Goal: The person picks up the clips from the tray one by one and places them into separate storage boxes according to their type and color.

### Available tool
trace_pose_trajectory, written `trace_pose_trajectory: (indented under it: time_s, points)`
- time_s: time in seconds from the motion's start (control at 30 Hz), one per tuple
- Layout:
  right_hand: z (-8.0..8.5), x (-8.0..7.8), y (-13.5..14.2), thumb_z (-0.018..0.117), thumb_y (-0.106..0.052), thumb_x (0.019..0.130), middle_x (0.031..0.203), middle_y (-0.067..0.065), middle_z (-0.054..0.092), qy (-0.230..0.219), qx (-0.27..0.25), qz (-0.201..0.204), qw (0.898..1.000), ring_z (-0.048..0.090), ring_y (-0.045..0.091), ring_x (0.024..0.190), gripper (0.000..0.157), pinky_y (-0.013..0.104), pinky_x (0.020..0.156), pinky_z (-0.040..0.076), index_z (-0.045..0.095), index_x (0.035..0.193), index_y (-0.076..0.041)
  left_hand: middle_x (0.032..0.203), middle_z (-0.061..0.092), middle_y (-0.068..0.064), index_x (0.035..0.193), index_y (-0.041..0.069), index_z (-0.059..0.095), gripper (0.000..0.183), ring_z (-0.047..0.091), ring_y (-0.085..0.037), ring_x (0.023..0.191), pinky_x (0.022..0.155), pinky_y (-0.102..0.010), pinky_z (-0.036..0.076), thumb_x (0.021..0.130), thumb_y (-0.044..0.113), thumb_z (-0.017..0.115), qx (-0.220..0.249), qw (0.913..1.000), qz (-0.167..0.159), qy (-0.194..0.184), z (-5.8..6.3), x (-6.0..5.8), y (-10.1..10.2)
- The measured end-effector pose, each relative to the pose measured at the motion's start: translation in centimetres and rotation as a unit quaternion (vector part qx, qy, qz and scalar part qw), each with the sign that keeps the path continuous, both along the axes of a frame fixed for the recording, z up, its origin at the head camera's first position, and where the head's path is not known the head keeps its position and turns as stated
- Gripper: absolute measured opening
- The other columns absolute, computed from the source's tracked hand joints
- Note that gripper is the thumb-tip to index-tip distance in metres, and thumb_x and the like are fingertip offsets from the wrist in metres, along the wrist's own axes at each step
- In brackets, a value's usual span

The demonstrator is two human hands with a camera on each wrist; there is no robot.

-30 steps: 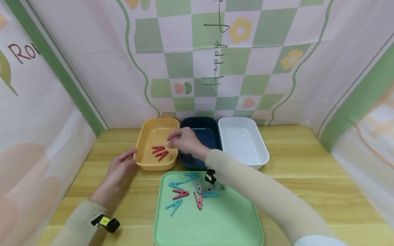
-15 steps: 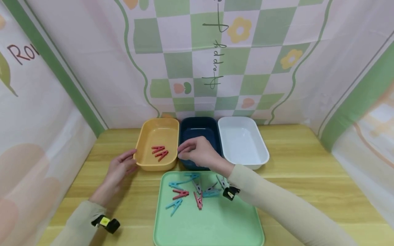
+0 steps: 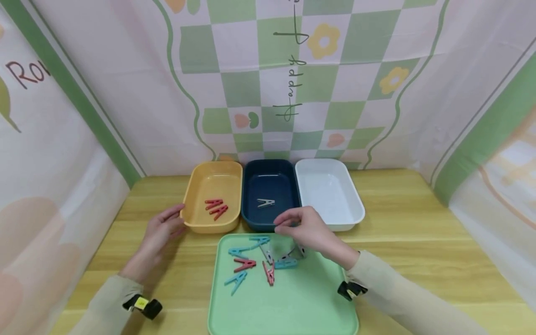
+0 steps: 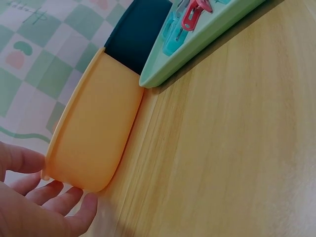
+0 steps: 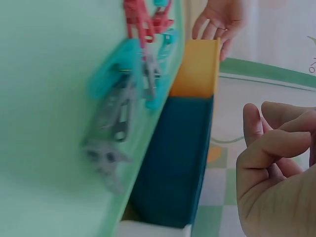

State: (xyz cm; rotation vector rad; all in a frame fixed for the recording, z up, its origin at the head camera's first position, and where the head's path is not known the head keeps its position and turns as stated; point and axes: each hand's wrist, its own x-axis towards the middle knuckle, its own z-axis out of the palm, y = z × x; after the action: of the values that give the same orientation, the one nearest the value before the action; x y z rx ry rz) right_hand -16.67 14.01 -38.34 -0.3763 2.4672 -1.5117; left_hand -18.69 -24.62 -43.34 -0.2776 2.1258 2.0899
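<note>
My left hand (image 3: 162, 228) rests its extended fingertips against the left side of the yellow bin (image 3: 215, 168), right at the rim. Two red clothespins (image 3: 219, 212) lie in that bin. One grey clothespin (image 3: 265, 203) lies in the dark blue bin (image 3: 271, 227). My right hand (image 3: 311, 230), fingers loosely bent and holding nothing, hovers between the blue bin's front edge and the green tray (image 3: 310, 302). On the tray are several blue clothespins (image 3: 236, 281), two red clothespins (image 3: 244, 264) and several grey clothespins (image 5: 118, 108), partly hidden under my right hand in the head view.
A white bin (image 3: 331, 195) stands to the right of the blue one. All three bins sit side by side at the back of the wooden table (image 3: 402, 223), against a patterned cloth (image 3: 243, 88). Cloth also hangs at both sides.
My right hand has moved from over the yellow and blue bins back and right to the tray's far edge. A grey clothespin now shows in the blue bin. My left hand stays put.
</note>
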Motion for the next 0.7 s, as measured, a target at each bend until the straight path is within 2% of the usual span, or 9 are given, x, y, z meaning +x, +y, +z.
trace_pose_trajectory:
  time_s: [0.1, 0.2, 0.33, 0.43, 0.7]
  points:
    - [-0.5, 0.6, 1.0, 0.077, -0.013, 0.096, 0.098, 0.002, 0.077, 0.002, 0.005, -0.005, 1.0, 0.069, 0.022, 0.093, 0.012, 0.031, 0.075, 0.057, 0.079, 0.107, -0.006, 0.167, 0.032, -0.021, 0.162, -0.002, 0.034, 0.059, 0.042, -0.035, 0.146, 0.112, -0.037, 0.049, 0.105, -0.002, 0.051, -0.001, 1.0, -0.001, 0.001, 0.1, 0.0, 0.0]
    - [-1.0, 1.2, 1.8, 0.078, -0.013, 0.096, 0.098, 0.003, 0.076, -0.008, 0.006, -0.009, 1.0, 0.065, 0.021, 0.076, 0.014, 0.028, 0.059, 0.052, 0.079, 0.107, -0.005, 0.168, 0.032, -0.02, 0.162, -0.001, 0.034, 0.058, 0.041, -0.035, 0.147, 0.113, -0.037, 0.049, 0.105, -0.001, 0.05, -0.002, 1.0, -0.002, 0.0, 0.3, -0.1, 0.0]
    - [-1.4, 1.8, 2.7, 0.079, -0.015, 0.095, 0.098, 0.005, 0.075, -0.025, 0.007, -0.022, 0.999, 0.047, 0.015, 0.05, 0.018, 0.025, 0.042, 0.038, 0.078, 0.11, -0.004, 0.168, 0.031, -0.02, 0.162, -0.001, 0.034, 0.059, 0.04, -0.035, 0.148, 0.113, -0.036, 0.049, 0.106, -0.001, 0.05, 0.0, 1.0, -0.004, 0.001, 0.2, -0.1, 0.0]
    - [-1.6, 2.2, 3.3, 0.079, -0.014, 0.095, 0.097, 0.005, 0.075, -0.026, 0.007, -0.034, 0.999, 0.039, 0.012, 0.045, 0.019, 0.024, 0.04, 0.035, 0.078, 0.111, -0.003, 0.168, 0.03, -0.02, 0.162, -0.001, 0.033, 0.059, 0.039, -0.036, 0.148, 0.113, -0.037, 0.048, 0.106, -0.002, 0.049, 0.002, 1.0, -0.005, 0.001, 0.2, -0.1, 0.0]
    - [-2.2, 2.9, 4.3, 0.08, -0.013, 0.093, 0.098, 0.005, 0.075, -0.04, 0.001, -0.043, 0.998, 0.039, 0.01, 0.045, 0.023, 0.023, 0.039, 0.035, 0.077, 0.112, -0.001, 0.169, 0.03, -0.02, 0.162, 0.001, 0.033, 0.059, 0.04, -0.036, 0.148, 0.116, -0.041, 0.046, 0.106, 0.0, 0.051, -0.005, 1.0, -0.005, -0.003, 0.1, 0.1, 0.0]
